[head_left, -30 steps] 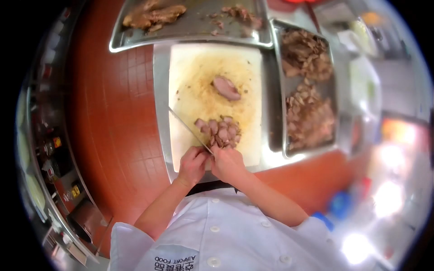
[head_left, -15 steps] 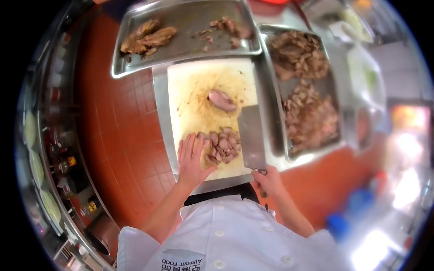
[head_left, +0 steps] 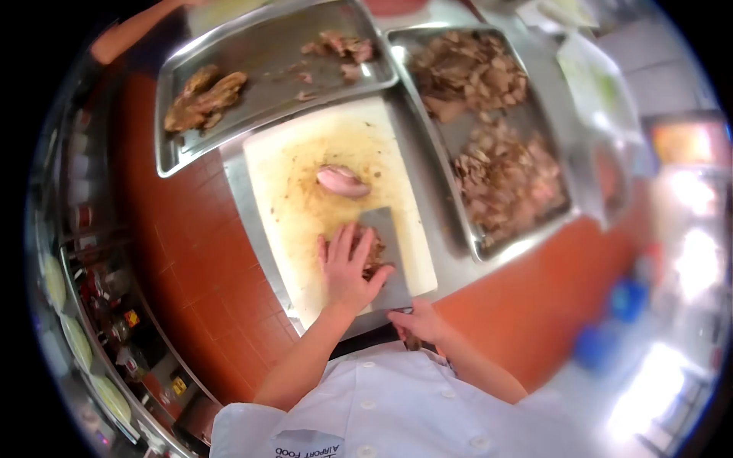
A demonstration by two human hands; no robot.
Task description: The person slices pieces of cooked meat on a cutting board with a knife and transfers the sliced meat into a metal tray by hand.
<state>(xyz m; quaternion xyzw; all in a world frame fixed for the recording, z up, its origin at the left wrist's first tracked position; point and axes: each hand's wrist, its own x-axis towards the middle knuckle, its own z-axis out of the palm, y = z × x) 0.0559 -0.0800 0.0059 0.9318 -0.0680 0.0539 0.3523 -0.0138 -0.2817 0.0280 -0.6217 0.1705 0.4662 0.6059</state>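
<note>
My left hand (head_left: 350, 273) lies with its fingers spread over the pile of chopped meat (head_left: 374, 254) near the close end of the white cutting board (head_left: 286, 210). It covers most of that pile. My right hand (head_left: 420, 322) is wrapped round the handle of a cleaver (head_left: 388, 237). The broad blade lies low and flat over the board, along the right side of the pile and against it. Farther up the board sits a pink, uncut piece of meat (head_left: 343, 181), which neither hand touches.
A metal tray (head_left: 267, 65) beyond the board holds browned meat (head_left: 205, 101) and scraps (head_left: 340, 47). Another tray (head_left: 450, 164) at the right holds heaps of sliced meat (head_left: 508, 175). Another person's arm (head_left: 141, 30) shows at the top left. Shelving stands at the far left.
From both hands together at the cleaver, my left hand has moved onto the chopped pile. My right hand has brought the blade out right, then back left against the meat. The view has turned.
</note>
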